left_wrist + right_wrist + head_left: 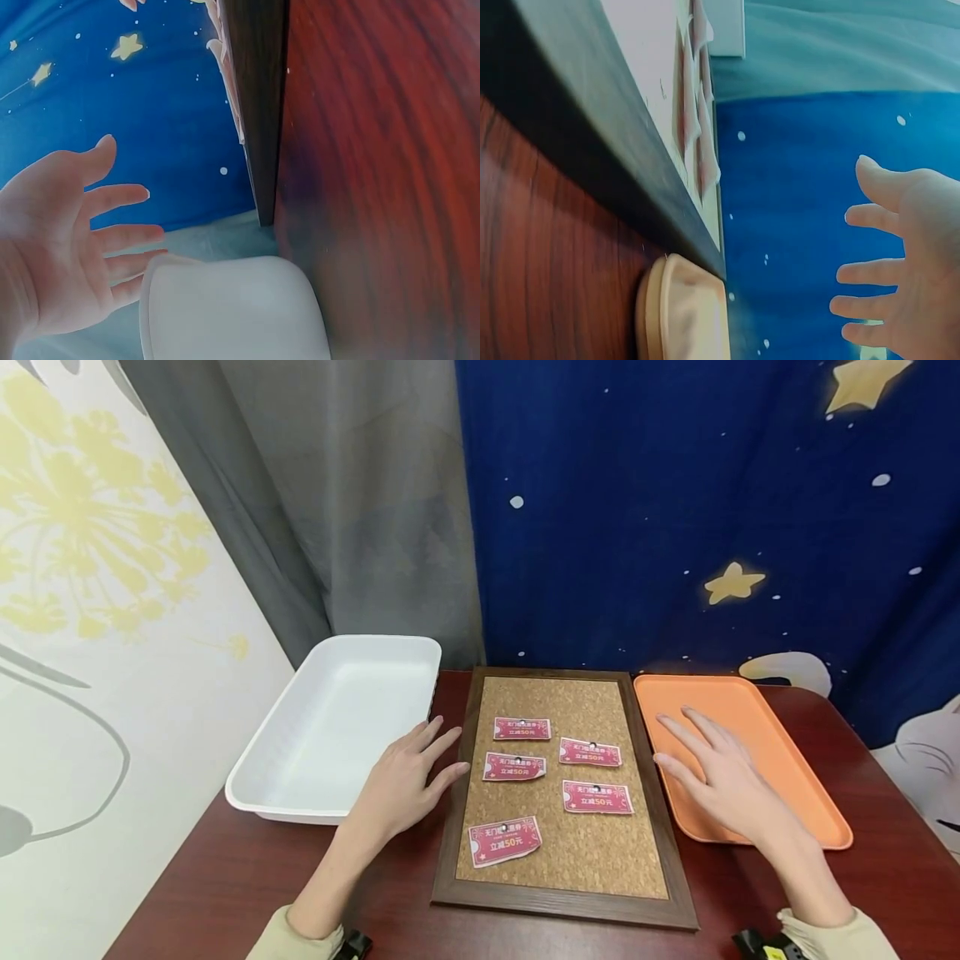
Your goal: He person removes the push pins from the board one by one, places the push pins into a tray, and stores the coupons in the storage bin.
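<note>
Holding my fingers [444, 743] apart, I face pink coupons [497, 767] pinned to a corkboard [592, 860] on the reddish desk [225, 868], grey and blue curtains [637, 527] behind, my sleeves [292, 937] cut off and the smallest print [588, 796] unreadable.

A: Colours?
B: I see pink-red coupons [597, 798], white and yellow print [504, 843], speckled tan cork [600, 860], dark brown frame [562, 906].
A: Rest?
B: I've got white tray [337, 718], orange tray [783, 772], red-brown grained table [247, 868], navy curtain [622, 527] with yellow stars [734, 583], white dots [517, 502].

Extending left hand [405, 778] with parted fingers [444, 744], lower centre of head view; extending right hand [726, 770] with parted fingers, lower right.
</note>
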A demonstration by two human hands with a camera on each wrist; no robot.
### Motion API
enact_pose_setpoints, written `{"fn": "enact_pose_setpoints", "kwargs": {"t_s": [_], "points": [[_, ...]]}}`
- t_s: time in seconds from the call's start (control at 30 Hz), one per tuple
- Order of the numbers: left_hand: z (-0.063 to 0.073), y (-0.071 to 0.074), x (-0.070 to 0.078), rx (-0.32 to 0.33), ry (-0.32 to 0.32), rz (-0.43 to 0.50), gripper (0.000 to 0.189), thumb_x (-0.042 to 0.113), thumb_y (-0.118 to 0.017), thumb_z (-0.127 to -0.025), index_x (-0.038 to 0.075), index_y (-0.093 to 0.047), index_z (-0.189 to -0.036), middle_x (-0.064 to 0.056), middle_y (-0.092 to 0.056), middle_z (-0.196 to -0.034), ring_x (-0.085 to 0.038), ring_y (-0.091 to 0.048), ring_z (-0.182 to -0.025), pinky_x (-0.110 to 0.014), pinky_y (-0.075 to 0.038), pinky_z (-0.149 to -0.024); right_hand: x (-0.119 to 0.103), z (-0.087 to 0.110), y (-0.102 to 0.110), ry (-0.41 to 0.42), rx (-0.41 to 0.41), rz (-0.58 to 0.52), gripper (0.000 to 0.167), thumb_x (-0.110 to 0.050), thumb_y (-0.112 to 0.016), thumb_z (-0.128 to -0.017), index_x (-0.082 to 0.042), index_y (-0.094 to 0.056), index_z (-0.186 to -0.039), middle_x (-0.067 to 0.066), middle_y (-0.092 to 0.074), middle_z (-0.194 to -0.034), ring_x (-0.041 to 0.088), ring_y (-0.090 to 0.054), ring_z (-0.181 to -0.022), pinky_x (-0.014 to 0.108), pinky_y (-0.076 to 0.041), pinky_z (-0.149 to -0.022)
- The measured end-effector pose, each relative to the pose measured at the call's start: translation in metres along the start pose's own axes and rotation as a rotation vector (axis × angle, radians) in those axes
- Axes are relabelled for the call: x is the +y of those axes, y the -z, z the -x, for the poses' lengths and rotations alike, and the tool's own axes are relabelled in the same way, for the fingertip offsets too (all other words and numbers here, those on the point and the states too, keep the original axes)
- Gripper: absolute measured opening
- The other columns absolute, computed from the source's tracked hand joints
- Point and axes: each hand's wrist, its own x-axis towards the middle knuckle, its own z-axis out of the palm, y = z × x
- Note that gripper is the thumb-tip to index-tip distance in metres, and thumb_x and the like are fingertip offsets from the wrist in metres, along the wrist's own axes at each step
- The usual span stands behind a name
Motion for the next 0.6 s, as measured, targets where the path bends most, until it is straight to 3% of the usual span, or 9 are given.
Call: {"fn": "enact_pose_setpoints", "kwargs": {"t_s": [0.27, 0.6], "points": [[0.0, -0.003, 0.01, -0.006, -0.039, 0.048, 0.049, 0.034, -0.068, -0.097, 0.007, -0.062, -0.137, -0.021, -0.057, -0.14, -0.037, -0.055, -0.129, -0.051, -0.044, -0.105, -0.016, -0.008, -0.014, 0.018, -0.043, -0.018, 0.056, -0.036, -0.061, -0.101, -0.017, -0.046, -0.152, 0.025, -0.032, -0.157, 0.055, -0.029, -0.139, 0.072, -0.019, -0.106], [0.001, -0.007, 0.024, -0.078, -0.047, 0.154, 0.047, 0.028, -0.07, -0.096, 0.0, -0.062, -0.133, -0.016, -0.066, -0.125, -0.031, -0.064, -0.115, -0.045, -0.051, -0.096, -0.035, -0.013, -0.035, 0.06, -0.076, -0.077, 0.053, -0.034, -0.062, -0.101, -0.011, -0.051, -0.147, 0.023, -0.041, -0.152, 0.047, -0.037, -0.138, 0.069, -0.03, -0.105]]}}
